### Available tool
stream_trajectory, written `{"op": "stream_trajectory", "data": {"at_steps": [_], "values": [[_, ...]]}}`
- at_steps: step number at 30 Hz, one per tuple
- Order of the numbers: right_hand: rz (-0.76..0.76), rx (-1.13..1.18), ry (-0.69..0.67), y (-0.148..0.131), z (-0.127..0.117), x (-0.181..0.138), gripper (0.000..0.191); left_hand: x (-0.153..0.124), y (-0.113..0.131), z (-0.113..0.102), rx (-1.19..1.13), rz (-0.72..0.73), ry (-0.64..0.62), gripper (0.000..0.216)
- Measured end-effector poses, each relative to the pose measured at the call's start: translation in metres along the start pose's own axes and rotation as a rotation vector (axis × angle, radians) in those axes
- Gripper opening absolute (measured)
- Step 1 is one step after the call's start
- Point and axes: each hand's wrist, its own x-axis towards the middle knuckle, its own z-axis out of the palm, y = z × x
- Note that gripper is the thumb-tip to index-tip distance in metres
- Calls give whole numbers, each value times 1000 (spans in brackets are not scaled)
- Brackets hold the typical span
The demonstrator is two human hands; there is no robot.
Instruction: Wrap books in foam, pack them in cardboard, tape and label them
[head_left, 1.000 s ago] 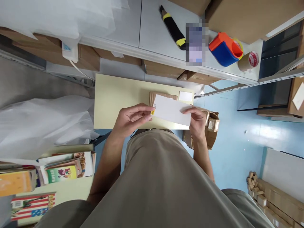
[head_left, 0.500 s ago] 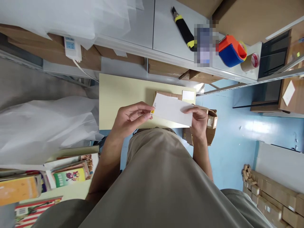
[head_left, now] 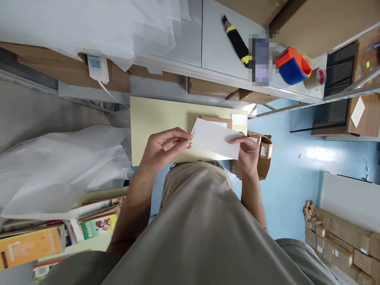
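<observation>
I hold a white rectangular card point(head_left: 214, 138) level above a pale yellow table point(head_left: 157, 126). My left hand point(head_left: 164, 148) pinches its left end, where a small yellow mark shows. My right hand point(head_left: 247, 152) grips its right end with the fingers curled over the top edge. On the table behind the card lie a flat brown cardboard stack point(head_left: 215, 120) and a small white card point(head_left: 239, 118).
A grey shelf point(head_left: 213, 47) carries a black and yellow utility knife point(head_left: 236, 39), a red and blue tape dispenser point(head_left: 292, 65) and a tape roll point(head_left: 316, 77). An open carton point(head_left: 263, 160) stands on the blue floor. White plastic sheeting point(head_left: 59, 162) and books point(head_left: 95, 225) lie to the left.
My hands and the card have hardly moved. The view has drifted, so the table and the shelf sit further right in the picture.
</observation>
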Motion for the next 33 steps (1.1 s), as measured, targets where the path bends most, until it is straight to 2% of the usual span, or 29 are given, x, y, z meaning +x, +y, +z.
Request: {"op": "stream_trajectory", "data": {"at_steps": [8,11,14,19,23,27,33], "values": [[-35,-164,-84,-1,14,4,28,4,-3,-16,-10,47,0,25],[-52,-338,-35,-5,25,5,31,4,-7,-21,38,79,-1,34],[-69,-448,-13,-14,42,4,26,4,-10,-24,108,126,-8,46],[-60,-347,-204,-26,75,-3,15,3,-11,-25,232,181,-60,52],[-105,-338,-198,-23,91,-4,11,2,-11,-25,324,221,-115,52],[-103,-342,-201,-20,94,-2,9,1,-13,-25,379,213,-134,52],[11,-268,-161,-18,81,-1,13,5,-24,-26,417,204,-138,55]]}}
